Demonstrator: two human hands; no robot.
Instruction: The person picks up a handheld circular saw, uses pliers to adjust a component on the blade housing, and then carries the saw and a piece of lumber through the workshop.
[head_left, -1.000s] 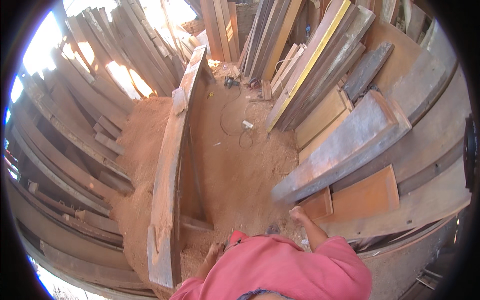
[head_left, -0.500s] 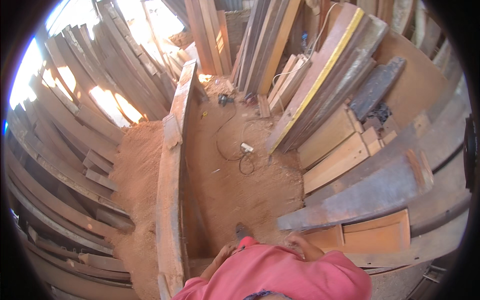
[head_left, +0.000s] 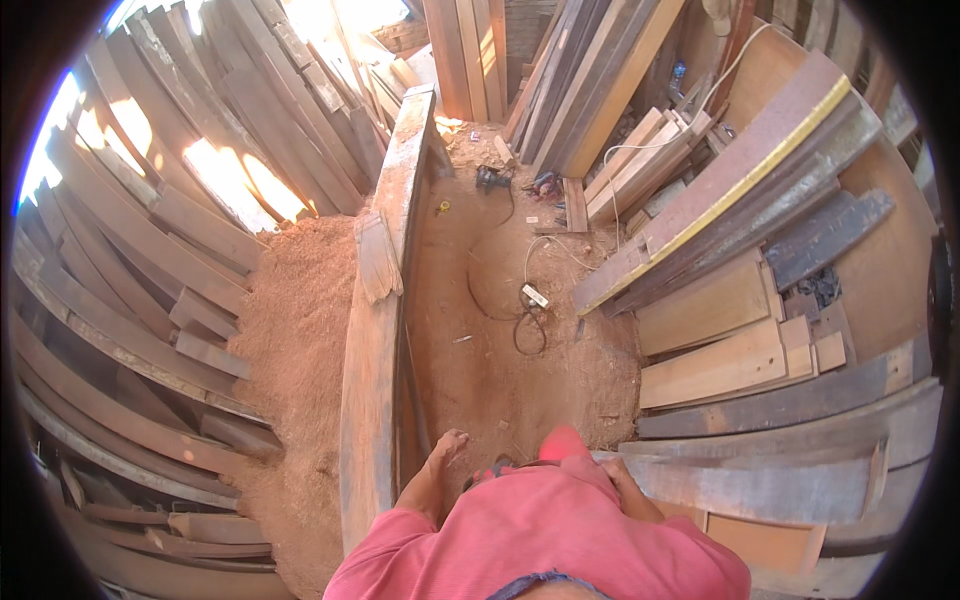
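My left hand [head_left: 450, 446] reaches out in front of my body, above the dusty floor and just right of the long wooden bench [head_left: 368, 440]. It holds nothing that I can see, and its fingers look loosely apart. Close to my right side, my right hand [head_left: 613, 468] hangs beside the near end of a grey-blue board [head_left: 770, 485]. Its fingers are mostly hidden, and whether it touches the board I cannot tell. A split piece of wood [head_left: 378, 258] lies on the bench top.
Sawdust [head_left: 295, 320] is heaped left of the bench. A white power strip [head_left: 536, 296] with dark cable lies on the floor, and a power tool [head_left: 490, 178] sits farther off. Upright planks [head_left: 465, 60] stand at the back; a yellow-edged board [head_left: 720, 190] leans at right.
My body has moved forward and the view has shifted. My left hand has swung out from my waist. My right hand is now lower beside my body, and a red-clad leg shows ahead.
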